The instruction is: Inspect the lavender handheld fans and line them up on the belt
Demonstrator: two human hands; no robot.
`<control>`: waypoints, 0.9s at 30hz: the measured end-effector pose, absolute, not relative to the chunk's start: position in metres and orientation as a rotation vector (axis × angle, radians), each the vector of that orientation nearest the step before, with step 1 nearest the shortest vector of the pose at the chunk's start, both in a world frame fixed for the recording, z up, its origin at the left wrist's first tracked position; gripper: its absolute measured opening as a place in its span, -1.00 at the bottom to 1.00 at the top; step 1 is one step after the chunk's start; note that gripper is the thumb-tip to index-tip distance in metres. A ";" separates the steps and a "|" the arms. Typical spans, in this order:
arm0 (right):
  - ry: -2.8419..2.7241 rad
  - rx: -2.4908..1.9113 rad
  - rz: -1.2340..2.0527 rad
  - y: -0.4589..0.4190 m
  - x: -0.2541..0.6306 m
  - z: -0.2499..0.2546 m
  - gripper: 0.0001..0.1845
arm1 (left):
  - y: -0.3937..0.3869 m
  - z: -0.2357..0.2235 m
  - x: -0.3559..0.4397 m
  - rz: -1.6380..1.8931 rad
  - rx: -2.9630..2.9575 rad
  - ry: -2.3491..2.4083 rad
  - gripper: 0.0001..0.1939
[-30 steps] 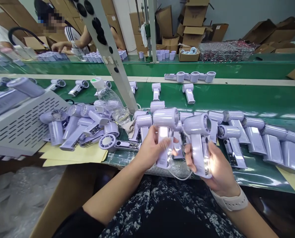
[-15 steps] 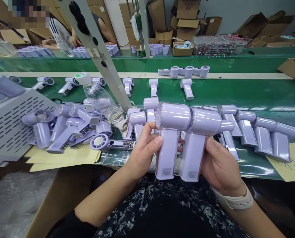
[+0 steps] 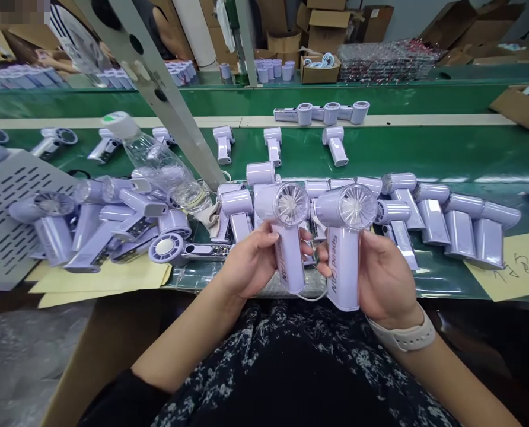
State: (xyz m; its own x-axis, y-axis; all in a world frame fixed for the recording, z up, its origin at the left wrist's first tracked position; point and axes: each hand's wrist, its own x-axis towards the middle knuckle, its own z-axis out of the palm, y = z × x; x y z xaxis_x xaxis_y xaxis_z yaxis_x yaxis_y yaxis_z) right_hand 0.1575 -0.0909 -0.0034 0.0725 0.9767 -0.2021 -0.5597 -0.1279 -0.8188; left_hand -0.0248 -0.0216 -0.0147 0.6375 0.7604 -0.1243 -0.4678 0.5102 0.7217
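My left hand grips one lilac handheld fan by its handle, the round clear intake facing me. Beside it, my right hand grips a second lilac handheld fan the same way, its handle printed with lettering. Both fans stand upright side by side just above the near edge of the green belt. A thin white cable hangs below the left fan. A white watch band circles my right wrist.
Several more lilac fans lie in a row to the right and in a heap to the left on yellow paper. A clear bottle lies by a slanted metal post. Another person sits far left beyond the belt. Cardboard boxes stand behind.
Both fans have been turned in my hands: first display side up with a lit screen, then backs toward me, now their round intake ends face me. The view shifted slightly down.
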 end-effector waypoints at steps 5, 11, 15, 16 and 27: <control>-0.599 -1.026 1.353 -0.091 0.166 -0.011 -0.70 | -0.025 -0.013 -0.028 0.745 0.825 0.514 -0.54; -0.632 -1.000 1.270 -0.089 0.166 -0.017 -0.71 | -0.025 -0.013 -0.028 0.740 0.913 0.540 -0.50; -0.609 -0.992 1.271 -0.089 0.163 -0.020 -0.69 | -0.024 -0.015 -0.027 0.716 0.927 0.505 -0.49; -0.585 -0.990 1.264 -0.088 0.162 -0.021 -0.68 | -0.024 -0.015 -0.028 0.712 0.929 0.506 -0.49; -1.446 -0.911 0.833 -0.111 0.177 -0.002 -0.37 | -0.033 -0.016 -0.034 1.102 1.819 0.584 -0.83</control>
